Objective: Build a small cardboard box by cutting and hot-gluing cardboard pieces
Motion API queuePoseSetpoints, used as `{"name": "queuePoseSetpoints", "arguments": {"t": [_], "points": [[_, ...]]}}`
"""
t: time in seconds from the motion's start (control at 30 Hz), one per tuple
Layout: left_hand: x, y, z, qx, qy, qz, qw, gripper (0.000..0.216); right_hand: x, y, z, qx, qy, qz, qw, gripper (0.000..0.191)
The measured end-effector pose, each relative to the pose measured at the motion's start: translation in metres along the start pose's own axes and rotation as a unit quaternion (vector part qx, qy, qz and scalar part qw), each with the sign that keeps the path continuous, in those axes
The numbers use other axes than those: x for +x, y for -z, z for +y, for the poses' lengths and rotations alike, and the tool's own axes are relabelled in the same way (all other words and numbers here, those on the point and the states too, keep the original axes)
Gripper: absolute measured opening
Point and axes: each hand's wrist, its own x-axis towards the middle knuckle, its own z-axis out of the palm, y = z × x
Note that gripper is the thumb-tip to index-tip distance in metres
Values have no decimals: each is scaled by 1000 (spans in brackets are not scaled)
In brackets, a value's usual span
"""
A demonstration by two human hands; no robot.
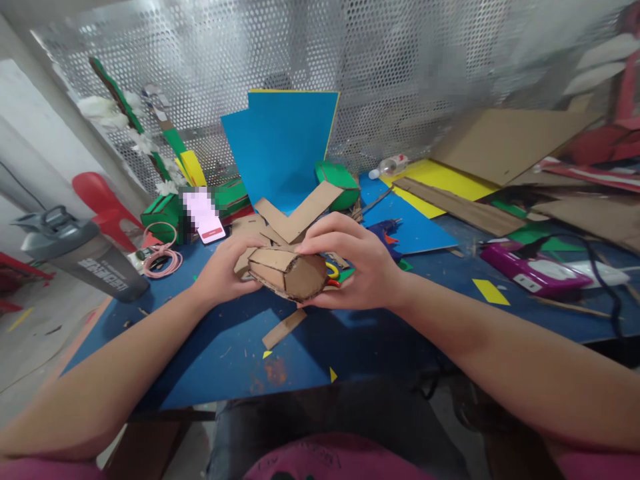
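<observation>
Cardboard form (287, 272) sits between the two hands, over blue counter (215, 360). Left hand (231, 270) clamped on its left end, right hand (363, 267) clamped on its right, digits above and below. Loose cardboard strip (284, 330) lies nearer the person.

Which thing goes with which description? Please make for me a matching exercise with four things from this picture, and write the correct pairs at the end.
Column one
1. Cardboard form
2. Shaker bottle
3. Cable
4. Socket block

Column two
A. Purple, on the right side of the table
B. Held between the left hand and the right hand
C. Grey, at the left end of the table
D. Pink, lying in a coil

Right pairs: 1-B, 2-C, 3-D, 4-A
</observation>
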Motion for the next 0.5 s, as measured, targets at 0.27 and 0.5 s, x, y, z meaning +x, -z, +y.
{"name": "queuePoseSetpoints", "arguments": {"t": [0.27, 0.5], "points": [[0, -1, -1, 3, -18, 9, 1000, 55, 2, 1, -1, 0, -2, -4, 1000, 55], [-2, -1, -2, 5, 5, -5, 1000, 56, 1, 2, 0, 12, -3, -11, 1000, 49]]}}
